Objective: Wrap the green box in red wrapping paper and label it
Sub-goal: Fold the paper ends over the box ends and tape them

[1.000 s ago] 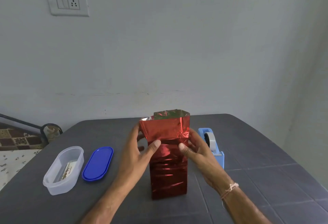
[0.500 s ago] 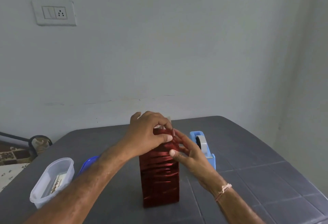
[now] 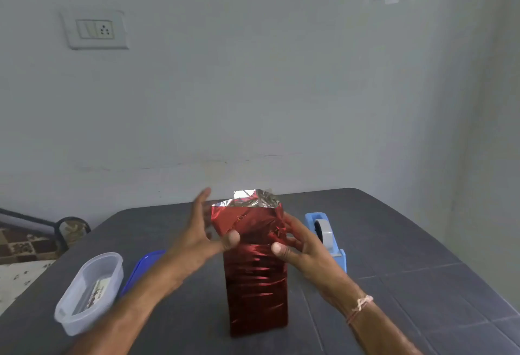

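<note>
The box stands upright on the table, covered in shiny red wrapping paper (image 3: 256, 284); no green shows. The paper's top end (image 3: 253, 200) stands open above the box, its silver inside showing. My left hand (image 3: 202, 236) is at the upper left of the box, thumb touching the red front, fingers straight and spread away from the paper. My right hand (image 3: 304, 248) holds the upper right edge, thumb on the front and fingers along the right side.
A blue tape dispenser (image 3: 327, 233) stands just right of the box, behind my right hand. At the left are a clear plastic tub (image 3: 90, 290) with printed paper inside and its blue lid (image 3: 143, 267). The dark grey table (image 3: 394, 242) meets a wall behind.
Half a second ago my left hand covered the top and pressed the paper down. It has since come off to the left, and the paper's top stands open again.
</note>
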Demonstrator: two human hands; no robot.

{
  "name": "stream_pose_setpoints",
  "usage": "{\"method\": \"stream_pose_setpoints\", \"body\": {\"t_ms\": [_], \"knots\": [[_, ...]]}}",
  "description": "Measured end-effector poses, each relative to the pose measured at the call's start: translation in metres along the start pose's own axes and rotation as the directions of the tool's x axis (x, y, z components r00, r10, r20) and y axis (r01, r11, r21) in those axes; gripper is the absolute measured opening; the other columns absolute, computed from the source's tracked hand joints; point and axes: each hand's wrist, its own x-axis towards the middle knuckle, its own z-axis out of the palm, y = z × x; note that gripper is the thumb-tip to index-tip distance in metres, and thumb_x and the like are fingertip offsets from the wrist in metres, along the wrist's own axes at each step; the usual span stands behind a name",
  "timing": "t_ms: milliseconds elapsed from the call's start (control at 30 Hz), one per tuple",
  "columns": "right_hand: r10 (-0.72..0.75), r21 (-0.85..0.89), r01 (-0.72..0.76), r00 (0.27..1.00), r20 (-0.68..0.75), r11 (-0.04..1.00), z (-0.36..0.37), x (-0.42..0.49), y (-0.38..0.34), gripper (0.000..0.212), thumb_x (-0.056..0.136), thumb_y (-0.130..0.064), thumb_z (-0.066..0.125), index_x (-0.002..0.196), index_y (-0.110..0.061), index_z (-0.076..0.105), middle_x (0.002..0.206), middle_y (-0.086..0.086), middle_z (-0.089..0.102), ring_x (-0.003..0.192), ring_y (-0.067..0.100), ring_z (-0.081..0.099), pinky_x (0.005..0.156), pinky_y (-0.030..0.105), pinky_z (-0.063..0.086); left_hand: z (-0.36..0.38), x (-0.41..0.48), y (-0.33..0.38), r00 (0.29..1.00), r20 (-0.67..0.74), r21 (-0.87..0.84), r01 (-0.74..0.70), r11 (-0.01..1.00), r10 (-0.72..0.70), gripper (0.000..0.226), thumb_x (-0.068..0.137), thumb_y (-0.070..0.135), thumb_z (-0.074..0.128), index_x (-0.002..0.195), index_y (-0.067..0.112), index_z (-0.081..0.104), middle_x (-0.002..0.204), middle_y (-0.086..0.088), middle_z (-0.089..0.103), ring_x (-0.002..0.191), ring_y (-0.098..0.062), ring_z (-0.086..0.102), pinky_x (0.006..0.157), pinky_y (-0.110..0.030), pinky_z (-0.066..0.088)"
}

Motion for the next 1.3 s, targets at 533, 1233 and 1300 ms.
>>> {"method": "stream_pose_setpoints", "body": {"t_ms": [533, 1233, 1300], "knots": [[-0.221, -0.914, 0.136, 0.974, 0.053, 0.383, 0.048, 0.031, -0.117, 0.052, 0.078, -0.080, 0.055, 0.105, -0.039, 0.072, 0.094, -0.022, 0.072, 0.103, 0.004, 0.059, 0.097, 0.040, 0.034, 0.034, 0.000, -0.038, 0.999, -0.019, -0.025, -0.039, 0.999, 0.039, 0.098, 0.070, 0.023, 0.095, 0.144, 0.036, 0.031, 0.129, 0.012, 0.065, 0.113, -0.004, 0.067, 0.092, -0.023, 0.056], [0.084, -0.593, -0.025, 0.994, 0.072, 0.805, 0.048, 0.023, -0.138, 0.041, 0.089, -0.050, 0.072, 0.123, -0.034, 0.056, 0.081, -0.008, 0.077, 0.079, 0.001, 0.071, 0.078, 0.025, 0.050, 0.046, -0.012, -0.046, 0.994, -0.050, -0.127, -0.108, 0.986, 0.102, 0.122, 0.070, 0.026, 0.096, 0.154, 0.052, 0.011, 0.129, 0.008, 0.060, 0.106, -0.011, 0.072, 0.092, -0.032, 0.060], [0.126, -0.594, -0.028, 0.984, 0.125, 0.804, 0.042, 0.033, -0.141, 0.040, 0.097, -0.036, 0.067, 0.135, -0.034, 0.054, 0.084, -0.004, 0.079, 0.081, -0.001, 0.072, 0.083, 0.024, 0.050, 0.045, -0.013, -0.050, 0.993, -0.060, -0.128, -0.111, 0.985, 0.104, 0.124, 0.068, 0.030, 0.096, 0.153, 0.054, 0.011, 0.131, 0.008, 0.060, 0.108, -0.013, 0.072, 0.094, -0.036, 0.059]]}}
